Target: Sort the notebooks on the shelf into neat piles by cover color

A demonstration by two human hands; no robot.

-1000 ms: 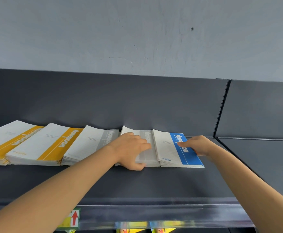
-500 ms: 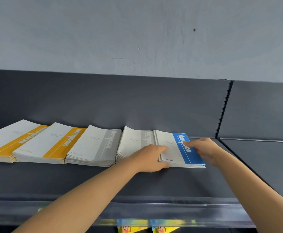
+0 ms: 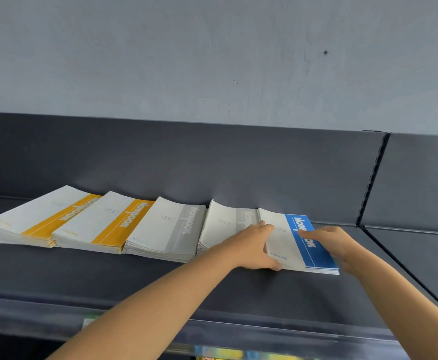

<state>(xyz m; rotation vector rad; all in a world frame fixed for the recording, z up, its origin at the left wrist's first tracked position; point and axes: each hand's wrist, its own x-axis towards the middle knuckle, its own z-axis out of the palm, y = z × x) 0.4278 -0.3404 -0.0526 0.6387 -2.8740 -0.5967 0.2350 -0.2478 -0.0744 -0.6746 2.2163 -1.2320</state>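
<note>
- The shelf (image 3: 160, 281) holds five piles in one row. All notebooks in view lie in a pile, so I judge the sorting nearly done.
- The farthest yellow pile (image 3: 43, 214) lies well to the left of the blue pile (image 3: 285, 245), at the other end of the row. Its front edges are a little ragged and could use squaring.
- The second yellow pile (image 3: 108, 222) lies just right of that one, nearer the blue pile. Two yellow piles side by side may still need joining into one, if one pile per colour is wanted.
- The first grey pile (image 3: 168, 229) lies two places left of the blue pile and looks fairly even.
- The second grey pile (image 3: 225, 222) lies just left of the blue pile, touching it. Its far corner curls upward. The same doubt about joining applies to the greys.
- The blue pile ends the row on the right and is the one in hand, so I judge this step to be squaring it.
- The left hand (image 3: 251, 245) lies on the blue pile's left edge, fingers straight and together, thumb at the front corner.
- The right hand (image 3: 334, 242) rests at the blue pile's right side, fingers bent onto the blue stripe. The thumb is hidden, so I cannot tell whether it grips or only presses.
</note>
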